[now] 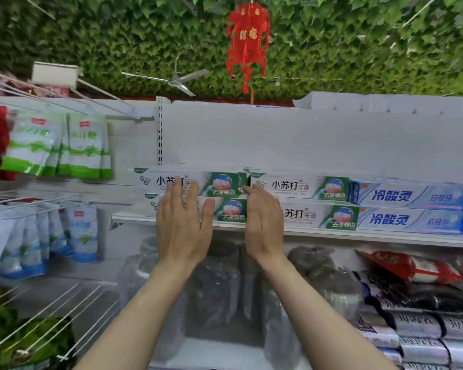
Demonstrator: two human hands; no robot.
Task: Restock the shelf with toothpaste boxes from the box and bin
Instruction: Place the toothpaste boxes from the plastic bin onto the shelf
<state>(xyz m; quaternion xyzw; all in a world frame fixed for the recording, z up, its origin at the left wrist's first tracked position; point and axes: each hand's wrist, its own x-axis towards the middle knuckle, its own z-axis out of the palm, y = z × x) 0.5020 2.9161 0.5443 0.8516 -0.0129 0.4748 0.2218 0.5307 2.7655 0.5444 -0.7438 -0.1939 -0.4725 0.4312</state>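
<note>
Bright, even light with soft shadows. The left edge looks blurry, and the frame's edges bend.

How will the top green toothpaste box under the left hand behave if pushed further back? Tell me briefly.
The top green toothpaste box looks like stiff, flat-sided carton, so it should probably slide, not roll. It lies on another box, so that one may shift too. The left hand presses it with straight fingers, suggesting it is light. The right hand stands at the stack's end.
</note>
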